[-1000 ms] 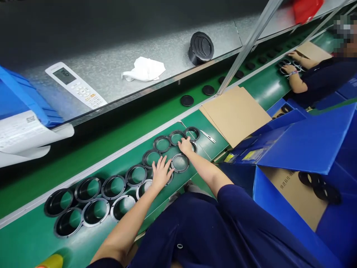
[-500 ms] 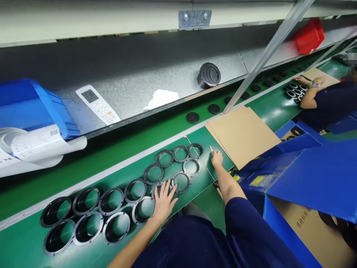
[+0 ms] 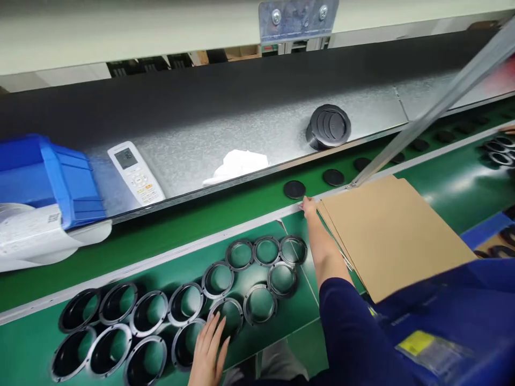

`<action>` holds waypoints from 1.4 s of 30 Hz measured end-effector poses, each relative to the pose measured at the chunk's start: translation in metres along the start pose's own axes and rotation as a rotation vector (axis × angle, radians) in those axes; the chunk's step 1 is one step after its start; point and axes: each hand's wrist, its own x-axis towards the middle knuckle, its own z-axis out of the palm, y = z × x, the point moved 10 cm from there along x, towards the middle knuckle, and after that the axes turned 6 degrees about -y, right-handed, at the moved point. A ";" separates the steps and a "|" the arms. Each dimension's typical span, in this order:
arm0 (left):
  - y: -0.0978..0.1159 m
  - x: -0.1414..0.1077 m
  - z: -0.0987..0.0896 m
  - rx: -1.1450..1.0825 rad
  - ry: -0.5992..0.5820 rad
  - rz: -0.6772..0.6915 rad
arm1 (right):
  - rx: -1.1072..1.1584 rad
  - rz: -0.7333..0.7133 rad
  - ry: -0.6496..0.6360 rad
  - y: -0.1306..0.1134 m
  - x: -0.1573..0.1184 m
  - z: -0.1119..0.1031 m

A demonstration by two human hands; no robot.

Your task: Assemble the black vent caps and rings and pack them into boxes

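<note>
Two staggered rows of black plastic rings (image 3: 259, 304) stand on the green bench, the left ones looking like deeper collars. My left hand (image 3: 209, 348) lies with its fingers stretched out over the front row, the fingertips at the rim of one black ring (image 3: 226, 316). My right hand (image 3: 309, 206) reaches forward to the pale rail (image 3: 257, 221), its fingers closed together. What they hold, if anything, is too small to make out. Just beyond them a round black disc (image 3: 294, 189) lies on the green belt, with another black disc (image 3: 333, 177) to its right.
Flat cardboard sheets (image 3: 394, 230) lie right of my forearm, beside a slanting metal post (image 3: 434, 102). The shelf above holds a blue bin (image 3: 76, 182), a white remote control (image 3: 135, 174), a white crumpled piece (image 3: 237, 165) and a black round vent (image 3: 329, 127). A blue box (image 3: 450, 316) is at right.
My right hand has moved forward from the bench to the rail near the disc; the pale pointed tool seen in it earlier no longer shows clearly. My left hand has shifted nearer and left.
</note>
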 end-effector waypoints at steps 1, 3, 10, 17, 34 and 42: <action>0.000 -0.009 -0.002 -0.029 -0.002 -0.030 | 0.073 0.063 -0.021 0.000 0.009 0.017; 0.000 -0.028 -0.006 -0.076 -0.002 -0.101 | 0.197 0.183 -0.056 0.003 0.018 0.046; -0.012 -0.049 -0.013 -0.283 0.021 -0.374 | 0.549 0.315 -0.284 -0.011 -0.039 0.123; -0.021 0.044 -0.067 -0.856 0.118 -0.454 | 0.697 0.435 -0.885 0.009 -0.289 0.184; -0.032 0.007 -0.139 -2.278 -0.023 -0.321 | -0.057 -0.643 -1.165 -0.077 -0.592 0.159; -0.027 -0.015 -0.145 -2.336 -0.122 -0.311 | -0.532 -1.168 -0.740 -0.070 -0.592 0.157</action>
